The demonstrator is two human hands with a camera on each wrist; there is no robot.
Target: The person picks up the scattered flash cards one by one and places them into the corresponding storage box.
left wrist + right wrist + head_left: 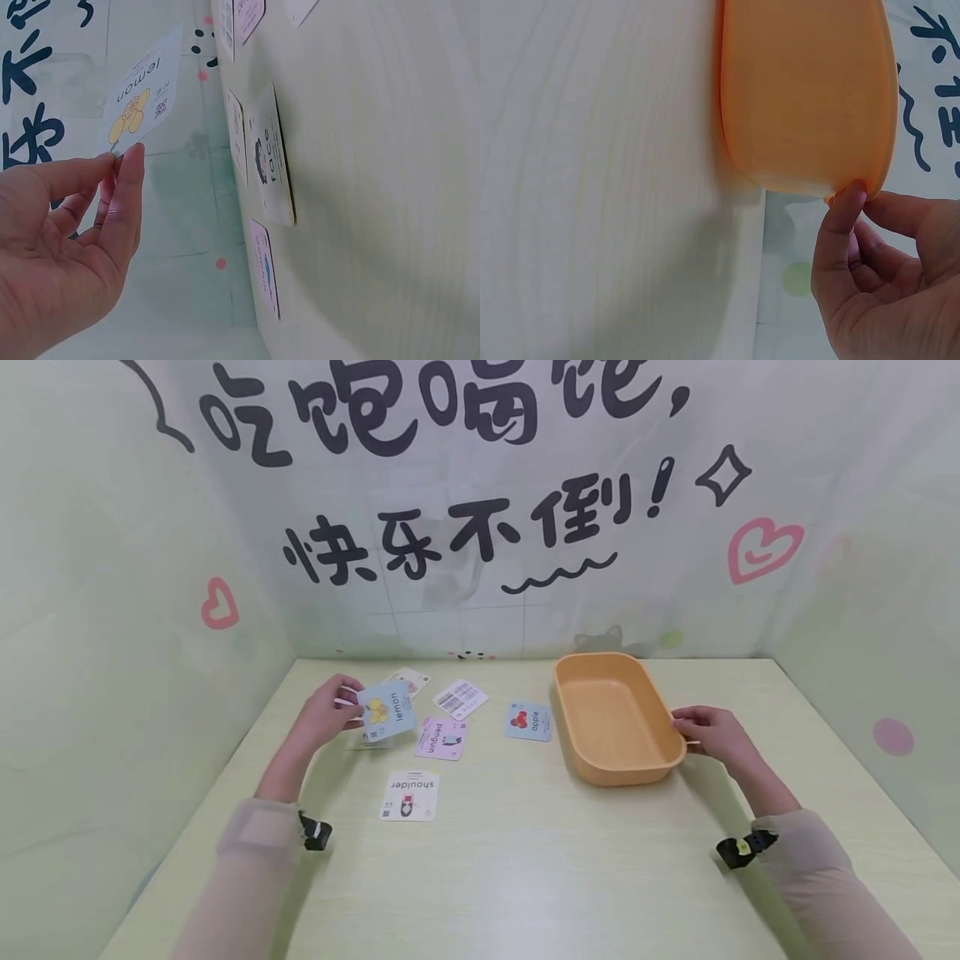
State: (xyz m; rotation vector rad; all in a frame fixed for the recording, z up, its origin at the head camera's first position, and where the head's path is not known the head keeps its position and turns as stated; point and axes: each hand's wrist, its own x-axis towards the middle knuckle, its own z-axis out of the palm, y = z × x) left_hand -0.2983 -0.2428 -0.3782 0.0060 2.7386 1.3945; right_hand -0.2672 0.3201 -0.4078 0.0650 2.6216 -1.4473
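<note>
My left hand (327,714) pinches a blue lemon card (387,710) by its edge and holds it raised over other cards. In the left wrist view the thumb and forefinger meet at the corner of that card, beside its yellow fruit picture. Below it lies a white face card (270,157), mostly covered in the head view. With thumb and forefinger, my right hand (716,735) pinches the rim of an orange plastic bin (611,710) at its right side. The bin holds nothing inside.
A blue apple card (528,721) lies just left of the bin. A pink penguin card (441,739), a white shoulder card (409,796), a white card with printed lines (461,699) and a partly covered card (412,679) lie on the left. A printed curtain (480,627) hangs behind the table.
</note>
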